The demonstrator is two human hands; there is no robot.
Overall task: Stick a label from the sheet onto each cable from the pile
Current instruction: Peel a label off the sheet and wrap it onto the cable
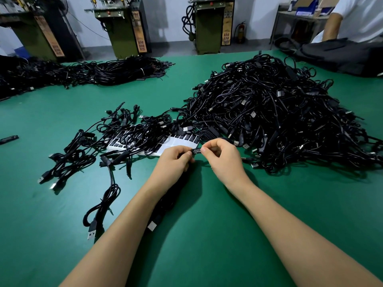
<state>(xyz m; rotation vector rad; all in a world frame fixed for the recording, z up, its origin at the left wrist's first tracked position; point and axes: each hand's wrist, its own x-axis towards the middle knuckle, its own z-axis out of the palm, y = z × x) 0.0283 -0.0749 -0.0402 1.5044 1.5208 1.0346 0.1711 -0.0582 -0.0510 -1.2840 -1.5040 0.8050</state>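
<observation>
A big pile of black cables lies on the green table, right of centre. A white label sheet with black labels lies just beyond my hands, partly covered by loose cables. My left hand and my right hand meet above the table and pinch a small black label with white print between their fingertips. A black cable hangs from under my left hand and runs beneath my left forearm; its USB plug lies on the table.
A smaller spread of cables lies to the left of the sheet. More cable bundles sit at the far left. A dark bag and another person stand at the far right. Green machines line the back wall.
</observation>
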